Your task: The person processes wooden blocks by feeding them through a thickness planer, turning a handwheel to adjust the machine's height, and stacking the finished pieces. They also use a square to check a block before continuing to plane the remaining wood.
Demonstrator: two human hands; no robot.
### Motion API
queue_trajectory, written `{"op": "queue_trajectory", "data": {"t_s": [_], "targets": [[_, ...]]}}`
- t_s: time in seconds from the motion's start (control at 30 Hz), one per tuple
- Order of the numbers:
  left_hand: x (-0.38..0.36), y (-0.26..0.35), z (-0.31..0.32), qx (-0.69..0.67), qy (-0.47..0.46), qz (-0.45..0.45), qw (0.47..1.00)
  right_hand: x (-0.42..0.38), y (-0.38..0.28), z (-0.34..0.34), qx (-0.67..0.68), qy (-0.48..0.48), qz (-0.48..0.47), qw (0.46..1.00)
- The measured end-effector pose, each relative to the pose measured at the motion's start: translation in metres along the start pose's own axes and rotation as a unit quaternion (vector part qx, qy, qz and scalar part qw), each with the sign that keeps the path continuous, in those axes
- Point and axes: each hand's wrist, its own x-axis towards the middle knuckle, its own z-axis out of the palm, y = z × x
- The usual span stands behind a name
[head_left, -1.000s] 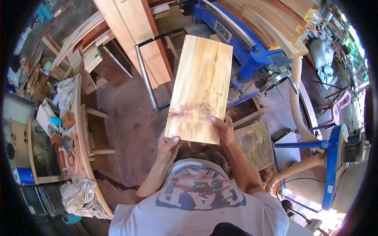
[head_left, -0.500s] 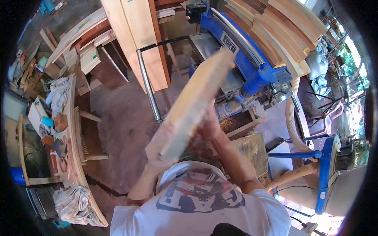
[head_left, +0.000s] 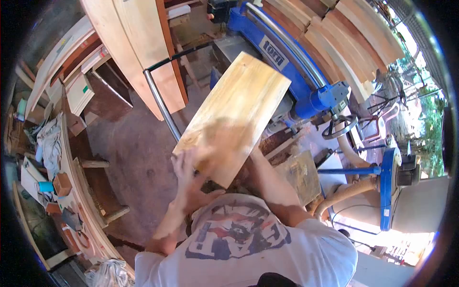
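Observation:
A thick pale wooden board (head_left: 248, 91) is held up in front of my chest, its broad face turned toward me and a dark shadow across the lower half. My left hand (head_left: 185, 168) is at the near left corner, fingers along the edge and thumb spread below. Behind the right edge goes my right hand (head_left: 256, 152); its fingers are hidden by the board, which it seems to hold from beneath. Just beyond the board stands a blue planer-like machine (head_left: 306, 71) marked "torq", with a handwheel (head_left: 340, 128) on its right side.
Curved timber pieces (head_left: 334, 43) are stacked on the machine. Tall planks (head_left: 138, 43) and a metal roller bar (head_left: 162, 105) stand at the left. A cluttered workbench (head_left: 91, 210) runs along the left. On the right are a blue-framed dust collector (head_left: 389, 191) and its hose (head_left: 346, 191).
The board has turned from nearly edge-on to show its broad face. My left hand has shifted its fingers to the board's edge, while my right hand has gone mostly behind it.

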Motion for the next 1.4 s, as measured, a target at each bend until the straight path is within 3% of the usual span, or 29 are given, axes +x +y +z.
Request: {"op": "queue_trajectory", "data": {"t_s": [0.03, 0.1, 0.17, 0.23, 0.33, 0.37, 0.43, 0.47, 0.5, 0.53, 0.63, 0.83, 0.97, 1.03, 1.17, 1.27, 1.4], "targets": [[-0.001, -0.002, 0.003, -0.128, 0.021, -0.058, 0.990, 0.004, 0.000, -0.002, 0.004, 0.008, -0.005, 1.000], [0.006, -0.005, 0.014, -0.367, 0.072, -0.171, 0.912, 0.012, 0.000, -0.005, 0.007, 0.017, -0.014, 1.000], [0.005, -0.025, 0.038, -0.566, 0.079, -0.277, 0.772, 0.018, 0.008, -0.010, 0.004, 0.027, -0.019, 0.999], [0.013, -0.045, 0.058, -0.713, 0.076, -0.396, 0.574, 0.022, 0.013, -0.015, -0.001, 0.037, -0.023, 0.999], [0.045, -0.048, 0.077, -0.708, 0.099, -0.443, 0.541, 0.021, 0.020, -0.033, -0.058, 0.046, -0.030, 0.997], [0.048, -0.064, 0.092, -0.694, 0.106, -0.478, 0.527, 0.033, 0.024, -0.058, -0.186, 0.010, -0.077, 0.979], [0.058, -0.079, 0.105, -0.714, 0.099, -0.434, 0.540, 0.055, 0.033, -0.109, -0.429, -0.021, -0.195, 0.882], [0.067, -0.085, 0.114, -0.706, 0.096, -0.411, 0.569, 0.037, 0.019, -0.083, -0.274, 0.009, -0.048, 0.960], [0.073, -0.093, 0.122, -0.693, 0.095, -0.391, 0.598, 0.015, 0.003, -0.050, -0.096, 0.088, 0.080, 0.988], [0.078, -0.101, 0.129, -0.679, 0.097, -0.371, 0.626, 0.005, -0.005, -0.052, -0.066, 0.105, 0.127, 0.984], [0.102, -0.120, 0.154, -0.698, 0.090, -0.401, 0.586, -0.037, -0.024, -0.082, -0.109, 0.115, 0.157, 0.975], [0.147, -0.143, 0.198, -0.672, 0.078, -0.445, 0.587, -0.124, -0.099, -0.091, -0.228, 0.261, 0.169, 0.923], [0.173, -0.181, 0.256, -0.642, 0.118, -0.474, 0.592, -0.156, -0.118, -0.161, -0.220, 0.312, 0.070, 0.922], [0.189, -0.171, 0.268, -0.596, 0.142, -0.470, 0.635, -0.173, -0.124, -0.173, -0.226, 0.371, 0.015, 0.900], [0.225, -0.147, 0.274, -0.472, 0.152, -0.477, 0.726, -0.195, -0.130, -0.199, -0.324, 0.393, -0.019, 0.860], [0.247, -0.193, 0.310, -0.429, 0.132, -0.468, 0.762, -0.213, -0.130, -0.230, -0.432, 0.371, 0.018, 0.822], [0.277, -0.218, 0.344, -0.364, 0.149, -0.414, 0.821, -0.235, -0.116, -0.264, -0.495, 0.404, -0.003, 0.770]]}}
